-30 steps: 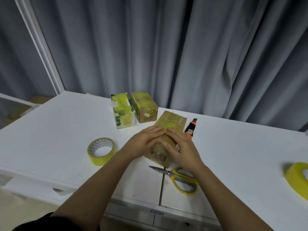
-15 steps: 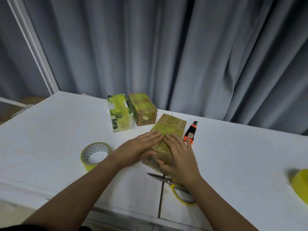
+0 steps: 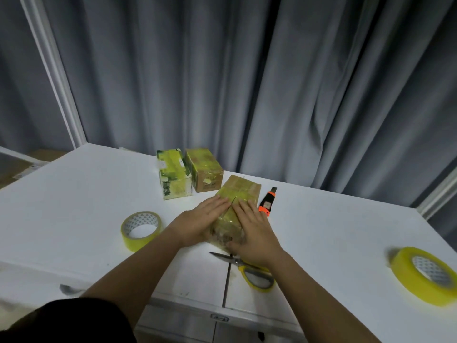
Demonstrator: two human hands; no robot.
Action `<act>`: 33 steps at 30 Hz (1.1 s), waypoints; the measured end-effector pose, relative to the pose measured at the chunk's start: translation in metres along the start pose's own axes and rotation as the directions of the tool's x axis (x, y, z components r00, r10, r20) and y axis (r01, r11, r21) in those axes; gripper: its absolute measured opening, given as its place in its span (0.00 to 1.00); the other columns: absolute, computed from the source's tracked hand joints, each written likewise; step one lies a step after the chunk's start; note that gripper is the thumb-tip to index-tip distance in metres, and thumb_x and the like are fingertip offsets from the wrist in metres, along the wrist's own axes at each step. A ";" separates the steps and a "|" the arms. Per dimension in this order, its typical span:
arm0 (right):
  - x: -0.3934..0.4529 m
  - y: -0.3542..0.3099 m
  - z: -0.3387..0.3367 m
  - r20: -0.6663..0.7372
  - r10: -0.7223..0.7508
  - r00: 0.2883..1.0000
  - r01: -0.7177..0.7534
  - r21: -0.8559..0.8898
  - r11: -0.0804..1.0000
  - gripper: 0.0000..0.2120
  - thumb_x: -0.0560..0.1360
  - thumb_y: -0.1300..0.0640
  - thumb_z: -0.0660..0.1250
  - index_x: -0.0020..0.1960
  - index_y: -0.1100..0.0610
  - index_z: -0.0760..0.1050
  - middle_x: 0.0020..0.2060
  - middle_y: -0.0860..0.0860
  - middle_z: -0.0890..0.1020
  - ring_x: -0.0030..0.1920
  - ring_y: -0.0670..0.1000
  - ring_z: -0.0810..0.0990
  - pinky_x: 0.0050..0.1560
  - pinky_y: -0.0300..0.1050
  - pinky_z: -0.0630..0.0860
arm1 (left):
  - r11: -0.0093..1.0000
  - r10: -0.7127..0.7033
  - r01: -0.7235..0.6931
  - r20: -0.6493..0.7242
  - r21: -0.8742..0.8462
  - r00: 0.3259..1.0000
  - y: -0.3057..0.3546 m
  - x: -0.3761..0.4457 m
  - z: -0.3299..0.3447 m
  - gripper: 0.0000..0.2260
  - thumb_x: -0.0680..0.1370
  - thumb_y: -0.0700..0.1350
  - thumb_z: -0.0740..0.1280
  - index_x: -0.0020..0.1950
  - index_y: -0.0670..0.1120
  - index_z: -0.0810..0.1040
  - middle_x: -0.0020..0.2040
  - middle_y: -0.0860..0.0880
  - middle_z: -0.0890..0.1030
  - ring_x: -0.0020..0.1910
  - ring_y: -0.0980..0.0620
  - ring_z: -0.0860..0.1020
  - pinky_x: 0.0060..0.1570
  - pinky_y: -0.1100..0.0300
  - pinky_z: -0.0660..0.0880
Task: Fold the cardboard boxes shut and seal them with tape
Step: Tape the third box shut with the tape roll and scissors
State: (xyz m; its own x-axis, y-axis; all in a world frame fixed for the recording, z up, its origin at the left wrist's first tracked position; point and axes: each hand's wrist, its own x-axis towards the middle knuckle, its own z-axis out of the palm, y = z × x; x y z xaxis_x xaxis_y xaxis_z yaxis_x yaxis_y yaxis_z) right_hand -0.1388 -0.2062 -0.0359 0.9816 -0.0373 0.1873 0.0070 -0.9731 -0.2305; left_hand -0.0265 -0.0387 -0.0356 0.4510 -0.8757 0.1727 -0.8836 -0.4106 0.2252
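White table (image 3: 321, 231): left hand (image 3: 200, 222) and right hand (image 3: 254, 231) press flat, fingers straight, on the taped cardboard box (image 3: 241, 194).

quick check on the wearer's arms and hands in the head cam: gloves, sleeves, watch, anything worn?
Both hands bare: no gloves on the left hand or right hand, and no rings, watch or wristband visible. Both forearms are uncovered up to the frame edge. The only clothing in view is a patch of black fabric at the lower left by the left arm; whether it is a sleeve or the shirt body cannot be told.
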 end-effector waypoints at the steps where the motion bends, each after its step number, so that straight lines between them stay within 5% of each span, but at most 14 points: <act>1: -0.001 -0.002 -0.003 0.020 0.002 1.000 -0.004 0.080 0.997 0.42 0.74 0.43 0.65 0.78 0.53 0.45 0.78 0.47 0.45 0.77 0.48 0.40 0.74 0.45 0.40 | 1.000 -0.016 0.015 -0.019 -0.025 1.000 0.003 -0.001 0.003 0.39 0.75 0.44 0.69 0.78 0.53 0.47 0.78 0.57 0.46 0.75 0.61 0.42 0.59 0.65 0.68; 4: 0.000 -0.008 -0.007 -0.025 0.021 0.999 -0.014 0.251 0.968 0.39 0.75 0.47 0.66 0.78 0.51 0.48 0.77 0.45 0.48 0.77 0.46 0.42 0.74 0.41 0.43 | 0.977 -0.079 0.066 -0.055 -0.204 0.995 0.010 0.003 0.006 0.41 0.74 0.47 0.71 0.78 0.49 0.48 0.77 0.56 0.48 0.75 0.60 0.45 0.69 0.65 0.59; 9: 0.012 0.006 0.002 -0.065 -0.100 0.993 0.097 -0.048 0.994 0.34 0.78 0.40 0.59 0.78 0.50 0.51 0.77 0.48 0.54 0.77 0.50 0.49 0.75 0.47 0.49 | 0.888 -0.153 0.093 -0.099 -0.450 0.983 0.016 -0.001 0.003 0.36 0.72 0.49 0.70 0.76 0.52 0.57 0.70 0.61 0.60 0.69 0.64 0.60 0.63 0.79 0.54; 12: 0.016 0.019 0.010 -0.025 -0.136 0.990 0.137 0.020 0.990 0.34 0.78 0.42 0.60 0.78 0.49 0.50 0.77 0.45 0.52 0.76 0.43 0.42 0.75 0.45 0.53 | 0.901 -0.145 0.065 -0.157 -0.429 0.977 0.016 -0.007 -0.001 0.31 0.71 0.52 0.64 0.74 0.56 0.62 0.65 0.62 0.66 0.60 0.70 0.64 0.56 0.82 0.59; 17: 0.026 0.043 -0.003 0.106 -0.275 0.956 0.277 -0.002 0.961 0.43 0.72 0.48 0.72 0.77 0.45 0.48 0.76 0.41 0.47 0.74 0.40 0.40 0.73 0.38 0.44 | 0.950 -0.110 0.063 -0.141 -0.306 0.984 0.010 -0.010 -0.011 0.24 0.76 0.44 0.67 0.72 0.51 0.68 0.69 0.57 0.70 0.63 0.60 0.68 0.54 0.77 0.63; 20: 0.023 0.059 -0.013 -0.093 -0.159 0.983 0.162 0.033 0.986 0.35 0.73 0.62 0.69 0.76 0.51 0.58 0.76 0.49 0.56 0.77 0.51 0.51 0.76 0.45 0.50 | 0.969 -0.066 0.036 -0.114 -0.245 0.991 0.012 -0.007 -0.013 0.18 0.77 0.47 0.68 0.67 0.50 0.75 0.67 0.57 0.73 0.66 0.59 0.69 0.56 0.76 0.62; 23: 0.011 0.058 -0.009 -0.318 0.131 0.939 -0.036 0.287 0.957 0.27 0.75 0.69 0.62 0.71 0.54 0.68 0.73 0.51 0.64 0.74 0.52 0.60 0.70 0.36 0.54 | 0.900 -0.094 0.039 -0.107 -0.435 0.990 0.014 0.002 -0.017 0.14 0.77 0.45 0.68 0.63 0.50 0.78 0.62 0.59 0.76 0.63 0.62 0.71 0.60 0.76 0.65; 25: 0.008 0.041 0.001 -0.335 0.312 0.889 -0.118 0.490 0.864 0.21 0.78 0.60 0.63 0.71 0.50 0.68 0.73 0.48 0.64 0.73 0.48 0.60 0.69 0.34 0.54 | 0.857 -0.241 0.087 -0.245 -0.508 0.939 0.008 0.013 -0.023 0.13 0.77 0.45 0.67 0.62 0.50 0.79 0.63 0.58 0.75 0.66 0.58 0.71 0.68 0.63 0.65; 28: 0.013 0.003 0.012 -0.137 0.433 0.891 -0.208 0.724 0.657 0.30 0.76 0.42 0.62 0.75 0.47 0.58 0.75 0.43 0.56 0.74 0.38 0.51 0.71 0.37 0.53 | 0.851 -0.493 0.340 -0.383 -0.401 0.782 -0.011 0.031 -0.025 0.19 0.78 0.49 0.67 0.68 0.48 0.74 0.70 0.47 0.70 0.71 0.47 0.64 0.71 0.54 0.58; 30: 0.015 -0.010 0.023 -0.070 0.403 0.913 -0.219 0.749 0.626 0.33 0.77 0.40 0.59 0.77 0.46 0.51 0.76 0.40 0.48 0.71 0.33 0.45 0.69 0.34 0.50 | 0.713 -0.667 0.531 -0.207 -0.459 0.716 -0.024 0.035 -0.022 0.27 0.76 0.56 0.66 0.71 0.46 0.67 0.71 0.42 0.69 0.70 0.41 0.66 0.69 0.49 0.63; 33: 0.020 -0.014 0.027 -0.022 0.406 0.914 -0.260 0.735 0.626 0.31 0.81 0.44 0.55 0.78 0.46 0.43 0.77 0.42 0.43 0.67 0.31 0.45 0.65 0.29 0.48 | 0.573 -0.748 0.637 -0.011 -0.516 0.664 -0.032 0.032 -0.015 0.27 0.74 0.65 0.63 0.63 0.47 0.72 0.60 0.45 0.78 0.58 0.43 0.76 0.52 0.54 0.71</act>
State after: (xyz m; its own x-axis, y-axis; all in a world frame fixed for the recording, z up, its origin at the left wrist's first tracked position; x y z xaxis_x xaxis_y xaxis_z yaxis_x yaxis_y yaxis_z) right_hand -0.1144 -0.1870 -0.0549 0.8953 -0.4344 0.0985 -0.1109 -0.4317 -0.8952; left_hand 0.0185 -0.0497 -0.0231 0.9614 -0.2717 -0.0432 -0.1540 -0.6617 0.7338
